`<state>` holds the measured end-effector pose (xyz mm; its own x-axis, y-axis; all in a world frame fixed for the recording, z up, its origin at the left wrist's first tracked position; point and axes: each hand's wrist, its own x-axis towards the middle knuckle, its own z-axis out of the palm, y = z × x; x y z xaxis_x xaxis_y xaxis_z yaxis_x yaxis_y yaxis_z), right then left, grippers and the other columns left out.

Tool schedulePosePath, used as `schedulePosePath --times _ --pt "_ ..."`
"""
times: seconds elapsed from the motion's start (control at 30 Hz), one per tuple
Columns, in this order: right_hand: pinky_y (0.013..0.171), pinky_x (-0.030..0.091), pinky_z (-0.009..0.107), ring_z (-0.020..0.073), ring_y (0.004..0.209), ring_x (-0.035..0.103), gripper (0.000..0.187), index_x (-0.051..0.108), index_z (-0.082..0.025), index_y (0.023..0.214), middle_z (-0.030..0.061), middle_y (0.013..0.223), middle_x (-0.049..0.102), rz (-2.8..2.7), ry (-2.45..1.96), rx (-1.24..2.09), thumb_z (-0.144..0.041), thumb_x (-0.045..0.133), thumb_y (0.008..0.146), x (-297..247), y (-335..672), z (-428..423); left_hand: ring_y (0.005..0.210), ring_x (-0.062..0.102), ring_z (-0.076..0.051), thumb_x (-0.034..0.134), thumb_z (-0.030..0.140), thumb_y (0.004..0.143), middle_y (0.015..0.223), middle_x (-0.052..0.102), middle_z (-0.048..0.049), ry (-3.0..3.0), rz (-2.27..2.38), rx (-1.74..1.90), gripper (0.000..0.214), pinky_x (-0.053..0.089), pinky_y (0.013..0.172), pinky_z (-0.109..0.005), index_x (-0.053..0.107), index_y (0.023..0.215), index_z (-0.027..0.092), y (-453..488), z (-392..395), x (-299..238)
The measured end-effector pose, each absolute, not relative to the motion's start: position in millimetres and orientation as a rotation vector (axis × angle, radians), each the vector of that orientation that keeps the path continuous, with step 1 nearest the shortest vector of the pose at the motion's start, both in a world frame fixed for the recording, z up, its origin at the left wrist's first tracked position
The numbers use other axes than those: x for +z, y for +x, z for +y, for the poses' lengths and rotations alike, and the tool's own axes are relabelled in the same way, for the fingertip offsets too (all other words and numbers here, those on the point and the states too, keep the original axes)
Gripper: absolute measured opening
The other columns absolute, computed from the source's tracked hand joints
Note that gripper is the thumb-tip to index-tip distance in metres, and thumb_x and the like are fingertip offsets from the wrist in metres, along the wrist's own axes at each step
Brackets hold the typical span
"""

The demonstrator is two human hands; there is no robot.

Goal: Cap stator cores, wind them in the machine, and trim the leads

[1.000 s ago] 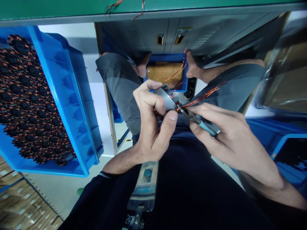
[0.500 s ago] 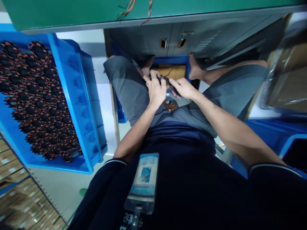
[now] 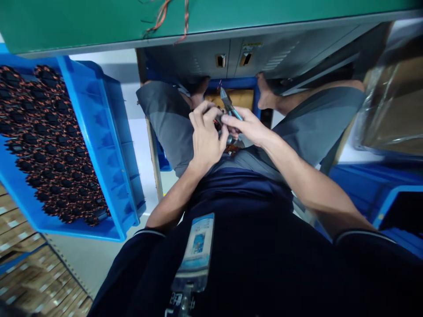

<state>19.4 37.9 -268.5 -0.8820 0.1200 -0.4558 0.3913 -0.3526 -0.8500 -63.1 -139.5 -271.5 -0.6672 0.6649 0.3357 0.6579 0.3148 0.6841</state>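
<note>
My left hand [image 3: 205, 134] is curled over a small dark coil part with copper wire [image 3: 218, 125], held low above my lap. My right hand [image 3: 249, 127] meets it from the right, fingers pinched on the same part, and grips small blue-handled cutters [image 3: 228, 105] whose tip points up and away. Most of the coil part is hidden between the fingers. A bit of copper wire lies on my grey shorts just below the hands.
A blue crate [image 3: 99, 145] full of dark copper-wound coils stands at my left. A blue bin with a brown lining [image 3: 246, 88] sits on the floor between my feet. The green table edge [image 3: 211, 26] runs overhead. More blue crates [image 3: 380, 189] are at my right. A badge [image 3: 196, 246] hangs on my chest.
My hands dropped from close to my face down toward my lap, then drew slightly nearer. The long copper wire strands seen a second ago are gone, and the cutters now point upward.
</note>
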Motion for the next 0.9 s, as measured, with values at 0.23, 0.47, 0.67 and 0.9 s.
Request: schedulePosePath --times 0.23,0.47,0.67,0.9 --pt "0.062 0.042 0.027 0.0108 0.066 0.050 0.049 0.080 -0.021 0.099 -0.0055 0.076 0.060 1.907 0.251 -2.392 -0.065 0.101 0.088 -186 63 43 0.139 0.060 -0.033 0.093 0.051 0.092 0.161 0.054 -0.0063 1.802 2.300 1.672 0.066 0.061 0.110 -0.054 0.056 0.146 0.048 -50 -163 -198" --pt "0.074 0.055 0.029 0.0141 0.077 0.065 0.025 0.084 -0.026 0.113 -0.0039 0.088 0.073 2.261 -0.094 -2.270 -0.039 0.098 0.098 -148 80 53 0.162 0.065 -0.037 0.061 0.083 0.110 0.170 0.060 -0.0097 0.704 1.539 1.503 0.076 0.062 0.132 -0.059 0.045 0.174 0.045 -33 -174 -133" --pt "0.088 0.064 0.033 0.0168 0.083 0.074 0.045 0.076 -0.028 0.149 0.0014 0.113 0.083 2.616 0.219 -1.810 -0.030 0.086 0.106 -101 97 47 0.114 0.085 -0.029 0.061 0.074 0.113 0.148 0.074 -0.0064 0.306 1.430 1.683 0.053 0.076 0.084 -0.044 0.060 0.155 0.042 -24 -163 -128" --pt "0.107 0.070 0.048 0.0306 0.116 0.081 0.070 0.066 -0.037 0.172 0.0072 0.133 0.081 2.698 0.266 -1.460 -0.018 0.072 0.105 -83 119 46 0.091 0.086 -0.024 0.056 0.075 0.116 0.125 0.079 -0.0034 0.527 1.686 1.669 0.048 0.072 0.071 -0.037 0.067 0.151 0.043 -24 -166 -133"
